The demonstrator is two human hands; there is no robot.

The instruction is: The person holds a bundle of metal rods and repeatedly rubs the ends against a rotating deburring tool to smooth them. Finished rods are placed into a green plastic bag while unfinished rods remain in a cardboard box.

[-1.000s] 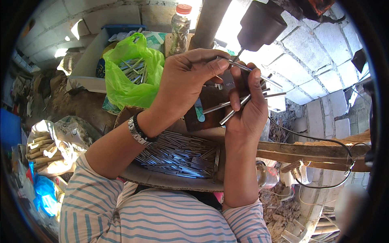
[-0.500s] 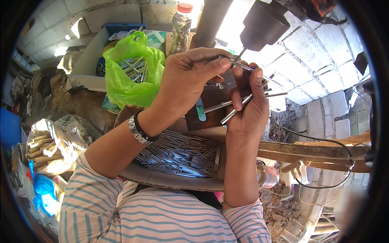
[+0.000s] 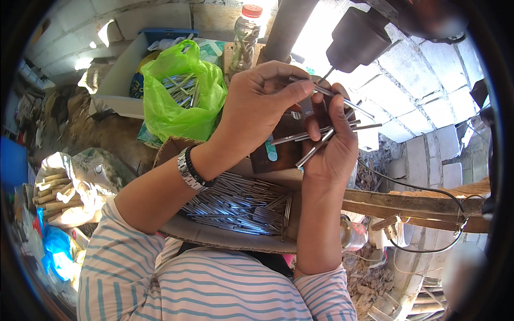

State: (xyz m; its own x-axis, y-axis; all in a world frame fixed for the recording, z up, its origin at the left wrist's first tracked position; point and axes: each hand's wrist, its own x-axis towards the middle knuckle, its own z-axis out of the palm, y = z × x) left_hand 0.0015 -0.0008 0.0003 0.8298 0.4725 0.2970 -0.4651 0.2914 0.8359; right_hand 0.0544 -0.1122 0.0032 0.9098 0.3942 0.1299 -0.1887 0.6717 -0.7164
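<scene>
Pinched between the thumb and fingers of my left hand (image 3: 262, 101) is one thin metal rod (image 3: 356, 107), slanting down to the right across the fingertips of my other hand. My right hand (image 3: 333, 147), palm up, has its fingers curled round several more metal rods (image 3: 313, 152), which cross each other and stick out both sides. Just above the hands a dark drill chuck (image 3: 357, 41) points down with a thin drill bit (image 3: 327, 73). Below my forearms, against my body, a cardboard box (image 3: 225, 242) holds a heap of similar loose rods (image 3: 241, 200).
A bright green plastic bag (image 3: 160, 120) of rods stands at the left, beside a pale bin (image 3: 115, 88). Behind are a red-capped bottle (image 3: 246, 40) and a metal column (image 3: 289, 29). A wooden beam (image 3: 401, 206) with a black cable (image 3: 423, 247) runs at the right.
The surroundings and both hands have shifted slightly to the right in the picture. My left fingers have slid a little along the rod, and my right hand keeps its grip.
</scene>
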